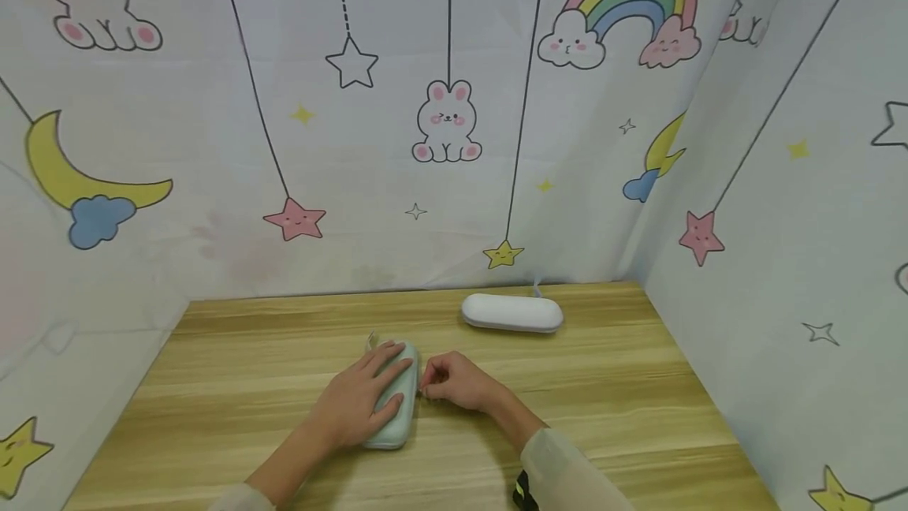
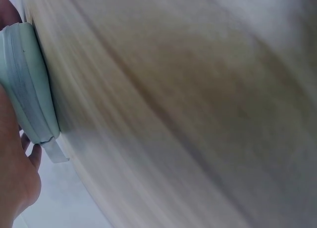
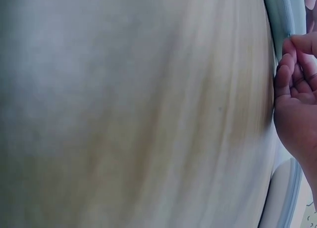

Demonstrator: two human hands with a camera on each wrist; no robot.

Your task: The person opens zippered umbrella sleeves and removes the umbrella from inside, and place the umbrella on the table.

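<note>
A pale mint-green zip case (image 1: pixel 392 432) lies lengthwise on the wooden table, left of the middle. My left hand (image 1: pixel 355 400) rests flat across its top with the fingers spread. At the case's right edge, my right hand (image 1: pixel 457 382) pinches the zipper pull between thumb and forefinger; the pull is mostly hidden by the fingertips. In the left wrist view a grey zipper band (image 2: pixel 24 82) runs along the case's side, and a pale strap loop (image 2: pixel 55 152) sticks out from its end. The right wrist view shows the thumb pressed to the forefinger against the case's side.
A white oblong case (image 1: pixel 512 313) with a small strap lies farther back on the right of the wooden table (image 1: pixel 603 400). Cloth with printed stars and bunnies (image 1: pixel 447 195) hangs behind and at both sides. A small black item (image 1: pixel 523 491) shows beside the right sleeve.
</note>
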